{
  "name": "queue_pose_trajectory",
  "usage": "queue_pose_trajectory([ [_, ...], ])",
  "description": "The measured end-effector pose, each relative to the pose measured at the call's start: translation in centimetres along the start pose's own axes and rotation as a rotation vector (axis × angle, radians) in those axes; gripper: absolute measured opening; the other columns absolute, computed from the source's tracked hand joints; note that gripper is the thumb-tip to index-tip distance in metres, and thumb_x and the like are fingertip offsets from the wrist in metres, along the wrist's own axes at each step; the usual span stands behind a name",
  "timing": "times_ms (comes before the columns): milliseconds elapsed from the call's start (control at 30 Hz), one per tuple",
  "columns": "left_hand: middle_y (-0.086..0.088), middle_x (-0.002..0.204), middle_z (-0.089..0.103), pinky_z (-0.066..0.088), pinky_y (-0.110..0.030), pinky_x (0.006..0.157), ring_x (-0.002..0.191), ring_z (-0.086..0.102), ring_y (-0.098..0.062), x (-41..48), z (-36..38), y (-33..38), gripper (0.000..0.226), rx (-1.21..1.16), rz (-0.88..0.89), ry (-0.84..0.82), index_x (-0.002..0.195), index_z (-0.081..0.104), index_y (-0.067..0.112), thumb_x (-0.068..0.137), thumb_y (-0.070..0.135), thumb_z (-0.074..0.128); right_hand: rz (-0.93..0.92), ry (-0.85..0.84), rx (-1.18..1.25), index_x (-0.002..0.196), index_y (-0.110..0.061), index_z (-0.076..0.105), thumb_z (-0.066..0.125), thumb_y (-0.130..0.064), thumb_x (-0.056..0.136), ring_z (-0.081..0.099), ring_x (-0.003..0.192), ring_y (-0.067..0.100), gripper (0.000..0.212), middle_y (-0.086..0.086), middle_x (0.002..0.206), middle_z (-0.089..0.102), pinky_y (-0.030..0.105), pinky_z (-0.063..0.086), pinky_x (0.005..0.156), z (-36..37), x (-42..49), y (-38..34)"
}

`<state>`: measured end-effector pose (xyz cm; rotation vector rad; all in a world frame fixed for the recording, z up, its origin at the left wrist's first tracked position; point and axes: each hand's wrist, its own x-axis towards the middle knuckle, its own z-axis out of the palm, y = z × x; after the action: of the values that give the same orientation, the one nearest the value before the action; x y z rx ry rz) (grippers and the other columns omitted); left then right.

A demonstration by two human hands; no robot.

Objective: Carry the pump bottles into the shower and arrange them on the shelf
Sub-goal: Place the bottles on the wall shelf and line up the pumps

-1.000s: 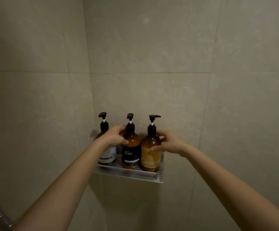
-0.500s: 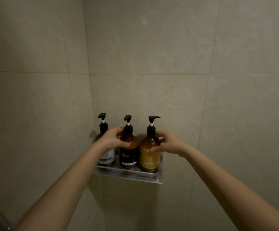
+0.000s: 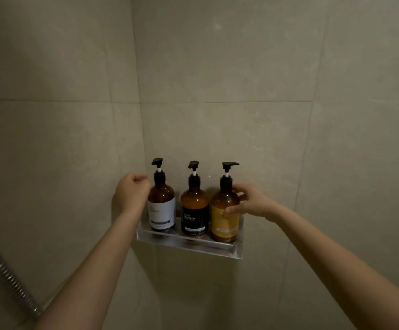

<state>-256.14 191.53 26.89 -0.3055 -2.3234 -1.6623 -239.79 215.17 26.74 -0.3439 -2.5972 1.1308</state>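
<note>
Standing upright in a row on the clear acrylic shelf (image 3: pixel 189 244), three amber pump bottles sit just beside one another in the tiled shower corner. The white-label bottle (image 3: pixel 161 206) is leftmost, the black-label shampoo bottle (image 3: pixel 194 208) is in the middle, and the yellow-label bottle (image 3: pixel 225 210) is on the right. The left hand (image 3: pixel 131 194) is curled into a loose fist holding nothing, right beside the white-label bottle's shoulder; whether it touches the glass cannot be told. The right hand (image 3: pixel 253 201) is spread around the yellow-label bottle, thumb on the label and fingers reaching behind its neck. A metal shower hose (image 3: pixel 5 275) runs across the lower left.
</note>
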Motion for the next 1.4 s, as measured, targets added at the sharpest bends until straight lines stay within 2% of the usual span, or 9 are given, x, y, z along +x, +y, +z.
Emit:
queue_pose_trajectory([
  [133,-0.011,0.126,0.059,0.043,-0.032,0.086,0.109,0.057,-0.024,1.3,1.3,-1.3,0.056,-0.077,-0.047,-0.287,0.129,0.051,0.014,0.075,0.021,0.066,-0.001,-0.002,-0.006,0.132,-0.019,0.050,0.078,-0.013,0.073,0.054,0.108,0.017,0.065,0.003,0.129,0.056,0.033,0.048,0.092,0.0,-0.1,0.0],
  [633,-0.014,0.136,0.053,0.039,-0.031,0.094,0.124,0.050,-0.027,0.4,1.1,-1.4,0.066,-0.127,-0.063,-0.403,0.131,0.051,0.006,0.071,0.012,0.077,0.028,-0.019,-0.049,0.133,-0.019,0.047,0.078,-0.017,0.074,0.052,0.108,0.014,0.067,0.004,0.131,0.054,0.019,0.044,0.078,-0.2,0.2,-0.1],
  [700,-0.016,0.132,0.056,0.042,-0.035,0.098,0.121,0.052,-0.027,-0.8,0.8,-0.9,0.057,-0.198,-0.068,-0.251,0.127,0.055,0.006,0.073,0.010,0.073,0.070,-0.055,-0.050,0.139,-0.022,0.040,0.080,-0.019,0.072,0.051,0.113,0.018,0.078,0.005,0.134,0.049,0.025,0.047,0.083,-1.0,0.0,-0.3],
  [767,-0.009,0.110,0.067,0.049,-0.030,0.085,0.105,0.061,-0.024,-2.9,0.4,-0.4,0.036,-0.255,0.013,0.013,0.110,0.066,0.012,0.074,0.008,0.067,0.098,-0.039,-0.039,0.141,-0.023,0.039,0.081,-0.017,0.070,0.052,0.116,0.021,0.083,0.006,0.132,0.049,0.029,0.050,0.081,-2.5,-0.2,-0.7],
  [833,0.005,0.085,0.068,0.048,-0.020,0.069,0.087,0.066,-0.018,-5.0,0.2,0.4,0.022,-0.313,0.122,0.070,0.088,0.068,0.023,0.075,0.006,0.063,0.063,0.061,-0.024,0.134,-0.020,0.049,0.078,-0.012,0.073,0.057,0.106,0.020,0.068,0.008,0.127,0.055,0.028,0.052,0.074,-4.6,-0.2,-1.5],
  [967,0.013,0.086,0.068,0.050,-0.013,0.067,0.080,0.063,0.000,-7.1,2.0,2.8,0.021,-0.229,0.296,-0.301,0.085,0.067,0.031,0.080,0.011,0.066,-0.089,0.224,-0.059,0.114,-0.019,0.063,0.067,-0.010,0.082,0.062,0.088,0.012,0.034,0.009,0.114,0.065,0.019,0.050,0.066,-8.2,0.6,-4.9],
  [1100,0.009,0.105,0.068,0.047,-0.011,0.074,0.089,0.059,0.005,-8.1,5.4,4.7,0.029,-0.092,0.395,-0.507,0.109,0.065,0.024,0.081,0.017,0.067,-0.167,0.115,-0.337,0.118,-0.019,0.063,0.063,-0.015,0.086,0.060,0.090,0.008,0.032,0.003,0.114,0.064,0.014,0.047,0.072,-7.7,1.7,-8.1],
  [1233,-0.003,0.124,0.063,0.045,-0.023,0.087,0.113,0.058,-0.015,-8.3,7.7,5.7,0.051,0.038,0.426,-0.502,0.126,0.056,0.016,0.078,0.025,0.070,-0.167,0.036,-0.494,0.117,-0.016,0.066,0.065,-0.015,0.085,0.062,0.098,0.016,0.031,0.006,0.111,0.067,0.023,0.046,0.081,-6.5,2.4,-9.2],
  [1400,-0.004,0.117,0.066,0.047,-0.027,0.078,0.108,0.060,-0.020,-8.4,8.7,6.1,0.043,0.174,0.436,-0.495,0.116,0.061,0.015,0.076,0.028,0.071,-0.178,0.047,-0.629,0.110,-0.017,0.070,0.068,-0.018,0.083,0.060,0.088,0.010,0.027,0.001,0.110,0.069,0.021,0.045,0.075,-5.4,3.1,-9.2],
])
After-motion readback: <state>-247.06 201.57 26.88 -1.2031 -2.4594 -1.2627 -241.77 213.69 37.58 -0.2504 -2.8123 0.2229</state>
